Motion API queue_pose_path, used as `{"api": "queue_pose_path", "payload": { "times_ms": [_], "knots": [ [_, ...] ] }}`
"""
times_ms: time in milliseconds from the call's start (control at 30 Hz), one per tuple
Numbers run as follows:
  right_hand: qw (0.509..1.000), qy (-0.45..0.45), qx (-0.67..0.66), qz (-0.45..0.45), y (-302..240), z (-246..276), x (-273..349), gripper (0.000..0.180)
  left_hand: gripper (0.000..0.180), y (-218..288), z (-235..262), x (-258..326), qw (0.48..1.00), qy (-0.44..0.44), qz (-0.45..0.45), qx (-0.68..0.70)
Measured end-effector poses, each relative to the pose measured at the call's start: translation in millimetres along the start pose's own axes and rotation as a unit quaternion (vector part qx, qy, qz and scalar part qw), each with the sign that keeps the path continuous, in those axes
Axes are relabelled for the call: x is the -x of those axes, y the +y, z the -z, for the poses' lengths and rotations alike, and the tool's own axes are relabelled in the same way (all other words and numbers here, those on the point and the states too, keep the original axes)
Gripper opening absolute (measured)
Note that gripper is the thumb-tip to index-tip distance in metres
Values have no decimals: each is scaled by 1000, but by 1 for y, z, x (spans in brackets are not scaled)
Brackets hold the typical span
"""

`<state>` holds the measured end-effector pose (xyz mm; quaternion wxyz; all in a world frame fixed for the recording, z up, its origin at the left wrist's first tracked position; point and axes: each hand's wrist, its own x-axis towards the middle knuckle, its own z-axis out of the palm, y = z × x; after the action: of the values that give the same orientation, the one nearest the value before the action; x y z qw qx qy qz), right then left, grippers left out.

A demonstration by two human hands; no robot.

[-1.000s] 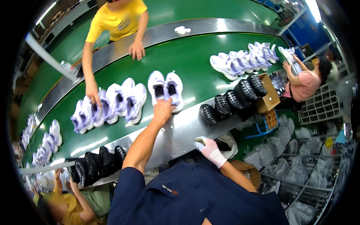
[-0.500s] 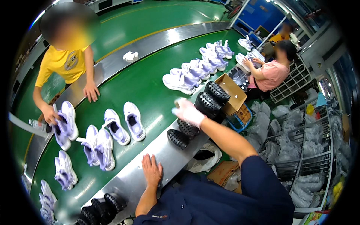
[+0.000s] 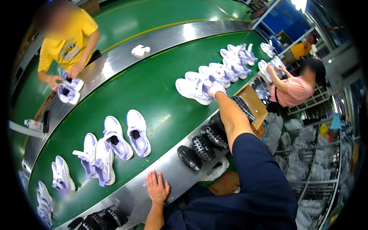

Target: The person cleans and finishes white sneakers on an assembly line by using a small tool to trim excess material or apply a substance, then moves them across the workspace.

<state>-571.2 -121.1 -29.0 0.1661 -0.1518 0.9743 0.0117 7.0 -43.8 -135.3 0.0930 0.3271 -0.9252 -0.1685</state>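
Note:
My left hand point(image 3: 157, 187) lies flat on the metal ledge, fingers spread, holding nothing. At the near end of a double row of white and lavender sneakers, my right hand point(image 3: 217, 89), in a pale glove, reaches across the green belt. Its fingers are closed at the heel of the nearest sneaker point(image 3: 191, 92), partly hidden by the shoe. Black perforated shoe-shaped pieces point(image 3: 203, 148) stand along the ledge below my right forearm. To the left, more sneakers point(image 3: 138, 134) sit on the belt, some singly and some in pairs.
Across the belt a person in yellow point(image 3: 71, 42) holds a pair of sneakers. Another person in pink point(image 3: 299, 90) handles sneakers at the far right. An open cardboard box point(image 3: 251, 100) stands beside my right arm. A metal rack point(image 3: 306, 168) with plastic-wrapped items is at right.
My right hand has moved away from me to the nearest sneaker in the row. My left hand stays on the ledge. The person in yellow has lifted a pair of sneakers off the belt.

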Motion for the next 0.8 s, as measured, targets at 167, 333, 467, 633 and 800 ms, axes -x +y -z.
{"api": "queue_pose_path", "payload": {
  "times_ms": [167, 333, 467, 633, 800],
  "knots": [
    [999, 7, 40, 24, -28, -9, 0, 58, 57, -1, -1, 0, 1000, -5, 16, -3],
    [990, -26, 82, 110, -59, -20, 20, 39, 57, 2, -3, 0, 1000, 7, 14, 7],
    [980, -40, 31, 190, -102, 24, 87, 40, 57, 2, -1, 1, 1000, 15, 15, 24],
    [951, -49, 14, 306, -121, 85, 223, 37, 60, -5, 3, -1, 993, 35, -3, 115],
    [915, -17, 18, 402, -93, 64, 353, 26, 68, -11, 72, 3, 933, 120, 120, 317]
  ]
}}
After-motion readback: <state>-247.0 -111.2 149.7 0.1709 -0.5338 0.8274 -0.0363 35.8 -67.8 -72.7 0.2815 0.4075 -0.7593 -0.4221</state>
